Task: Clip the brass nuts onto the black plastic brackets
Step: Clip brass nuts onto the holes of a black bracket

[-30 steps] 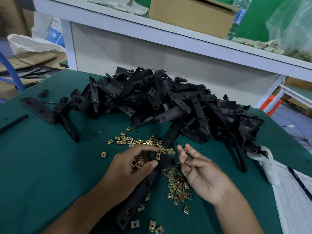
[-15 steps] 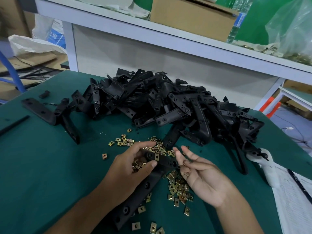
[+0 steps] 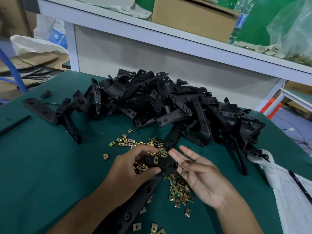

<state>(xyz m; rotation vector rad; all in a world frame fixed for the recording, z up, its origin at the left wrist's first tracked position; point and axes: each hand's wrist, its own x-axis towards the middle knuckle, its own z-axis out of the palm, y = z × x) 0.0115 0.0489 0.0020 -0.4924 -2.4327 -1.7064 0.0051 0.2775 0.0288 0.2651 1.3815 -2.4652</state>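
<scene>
Work surface: green mat [image 3: 42,166] covering a table, seen from above and behind the hands.

Left hand [image 3: 130,173]: near centre of the mat; thumb and fingers curled round the far end of a long black bracket [image 3: 143,190], gripping it; the bracket runs from the hand back toward the near edge, with round holes along its length; one brass nut [image 3: 156,159] sits clipped on the bracket's far end, just right of the fingertips.

Right hand [image 3: 200,174]: just right of the bracket end, palm up, fingers mostly straight and spread, thumb bent inward; a single loose nut [image 3: 184,173] lies at the base of the fingers; whether the thumb presses it cannot be told.

Brass nuts, loose [image 3: 180,190]: small square clips scattered on the mat beneath and between the hands; a second cluster [image 3: 125,141] lies farther off, left of centre; one stray [image 3: 105,156] sits apart at left; a few [image 3: 155,228] lie at the near edge.

Bracket pile [image 3: 168,105]: large heap of black plastic brackets across the far half of the mat, centre to right; an L-shaped bracket [image 3: 55,115] lies separate at far left.

Other items: white object [image 3: 268,171] at right, beside printed paper [image 3: 295,200]; white shelf [image 3: 168,34] beyond the table, bearing a cardboard box [image 3: 194,16] and a clear plastic bag [image 3: 293,27].
</scene>
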